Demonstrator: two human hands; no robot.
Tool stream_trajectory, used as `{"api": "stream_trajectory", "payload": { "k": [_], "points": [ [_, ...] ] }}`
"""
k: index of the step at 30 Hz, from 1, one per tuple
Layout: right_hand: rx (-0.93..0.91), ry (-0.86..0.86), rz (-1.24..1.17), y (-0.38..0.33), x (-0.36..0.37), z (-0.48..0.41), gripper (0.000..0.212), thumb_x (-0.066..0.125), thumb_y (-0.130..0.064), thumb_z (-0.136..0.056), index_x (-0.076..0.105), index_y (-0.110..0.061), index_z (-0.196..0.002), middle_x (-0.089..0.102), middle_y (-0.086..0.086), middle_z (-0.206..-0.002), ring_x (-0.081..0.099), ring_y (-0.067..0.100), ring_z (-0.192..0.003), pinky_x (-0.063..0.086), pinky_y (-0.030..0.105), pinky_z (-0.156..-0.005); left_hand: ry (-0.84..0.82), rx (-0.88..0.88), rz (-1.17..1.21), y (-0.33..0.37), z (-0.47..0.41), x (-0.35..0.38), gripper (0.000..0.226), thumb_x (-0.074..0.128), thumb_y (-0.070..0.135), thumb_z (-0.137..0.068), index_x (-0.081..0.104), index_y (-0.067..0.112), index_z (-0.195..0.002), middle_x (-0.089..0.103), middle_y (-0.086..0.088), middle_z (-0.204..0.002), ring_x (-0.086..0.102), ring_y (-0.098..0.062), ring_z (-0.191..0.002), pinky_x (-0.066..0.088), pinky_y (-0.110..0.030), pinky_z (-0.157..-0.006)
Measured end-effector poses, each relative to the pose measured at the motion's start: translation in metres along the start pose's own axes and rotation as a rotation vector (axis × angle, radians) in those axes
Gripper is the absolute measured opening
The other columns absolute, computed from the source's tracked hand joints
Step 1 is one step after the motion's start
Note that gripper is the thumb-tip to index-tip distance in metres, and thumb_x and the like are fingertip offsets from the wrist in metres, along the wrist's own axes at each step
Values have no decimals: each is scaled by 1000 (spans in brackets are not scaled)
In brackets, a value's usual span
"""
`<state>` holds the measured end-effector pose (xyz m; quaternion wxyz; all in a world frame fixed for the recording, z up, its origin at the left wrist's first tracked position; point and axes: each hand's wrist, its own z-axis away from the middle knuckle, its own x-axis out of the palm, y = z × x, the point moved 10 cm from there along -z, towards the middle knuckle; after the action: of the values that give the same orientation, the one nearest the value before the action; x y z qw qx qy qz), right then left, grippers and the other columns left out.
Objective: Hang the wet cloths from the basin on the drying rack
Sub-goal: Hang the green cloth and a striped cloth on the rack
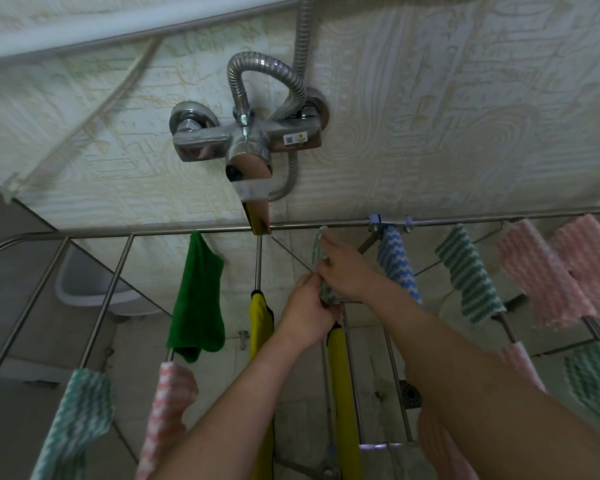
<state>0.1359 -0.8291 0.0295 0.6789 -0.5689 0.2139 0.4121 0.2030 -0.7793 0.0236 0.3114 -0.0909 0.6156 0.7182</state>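
A metal drying rack (222, 231) spans the view below a wall tap. Both my hands hold one green-and-white wavy cloth (318, 245) at the rack's middle, close to the far rail. My right hand (347, 270) grips its upper part, and my left hand (307, 311) pinches its lower end (327, 293). Most of this cloth is hidden by my fingers. A plain green cloth (196, 296), two yellow cloths (260, 327), a blue wavy cloth (397, 259), a green striped cloth (470, 271) and pink cloths (548, 271) hang on the rods.
A chrome tap with a flexible hose (246, 140) sticks out of the patterned wall above the rack. A grey basin (84, 282) sits behind the rack at left. More striped cloths (80, 407) hang on the near rods. A floor drain (411, 396) shows below.
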Motion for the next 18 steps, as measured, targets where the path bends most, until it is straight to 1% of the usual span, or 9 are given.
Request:
{"api": "stream_trajectory", "payload": {
  "k": [1, 3, 5, 6, 8, 10, 12, 15, 18],
  "points": [
    [0, 0, -18, -2, -3, 3, 58, 41, -19, -100, 17, -4, -150, 11, 7, -160, 15, 23, -146, 12, 26, -115, 5, -5, -1, 0, 2, -1, 45, 65, 11, -85, 50, 13, -127, 49, -6, -124, 58, -22, -101, 47, -25, -89],
    [-21, 69, -53, -6, -18, 12, 57, 47, -18, -96, 26, -6, -148, 29, 10, -154, 29, 28, -141, 21, 32, -116, 26, 19, -10, 3, 7, -6, 55, 65, 11, -85, 44, 17, -136, 46, -4, -130, 57, -23, -104, 47, -27, -93],
    [-40, 188, -49, -7, -40, 29, 44, 50, -12, -91, 48, -4, -134, 53, 14, -131, 51, 31, -121, 41, 39, -102, 53, 45, -14, 7, 15, -13, 63, 65, 10, -85, 38, 19, -142, 42, -1, -132, 55, -22, -106, 47, -26, -94],
    [-16, 244, -38, -3, -52, 40, 37, 50, -8, -90, 54, -2, -127, 59, 16, -121, 56, 32, -112, 45, 39, -93, 55, 62, -33, 10, 17, -14, 62, 64, 10, -86, 38, 19, -142, 42, -1, -133, 54, -23, -107, 47, -25, -94],
    [70, 296, 15, 13, -68, 65, 32, 50, -7, -91, 57, 2, -121, 61, 20, -115, 57, 34, -106, 46, 36, -85, 50, 98, -114, 16, 19, -14, 60, 63, 12, -87, 39, 16, -142, 40, -3, -139, 55, -26, -109, 46, -29, -97],
    [201, 296, 97, 37, -74, 91, 34, 51, -12, -92, 55, -2, -124, 60, 21, -116, 57, 33, -103, 46, 33, -81, 35, 110, -179, 22, 16, -11, 59, 61, 12, -88, 38, 13, -143, 38, -7, -143, 54, -29, -112, 45, -33, -101],
    [313, 278, 230, 59, -75, 113, 37, 51, -14, -91, 54, -7, -127, 61, 20, -118, 56, 32, -107, 45, 32, -82, 20, 98, -245, 25, 13, -7, 59, 59, 11, -89, 37, 11, -143, 36, -9, -144, 49, -27, -120, 37, -26, -107],
    [369, 274, 246, 79, -66, 135, 40, 60, -14, -84, 58, -6, -123, 62, 19, -117, 55, 32, -110, 48, 36, -88, 5, 76, -318, 23, 11, -4, 60, 58, 8, -87, 35, 9, -143, 36, -9, -143, 41, -22, -128, 24, -11, -98],
    [444, 322, 150, 91, -58, 149, 43, 63, -13, -82, 57, -15, -125, 58, 16, -118, 57, 30, -106, 50, 36, -86, -13, 42, -310, 20, 8, -2, 61, 59, 6, -85, 38, 8, -142, 36, -10, -142, 43, -22, -126, 23, -9, -91]
  ]
}}
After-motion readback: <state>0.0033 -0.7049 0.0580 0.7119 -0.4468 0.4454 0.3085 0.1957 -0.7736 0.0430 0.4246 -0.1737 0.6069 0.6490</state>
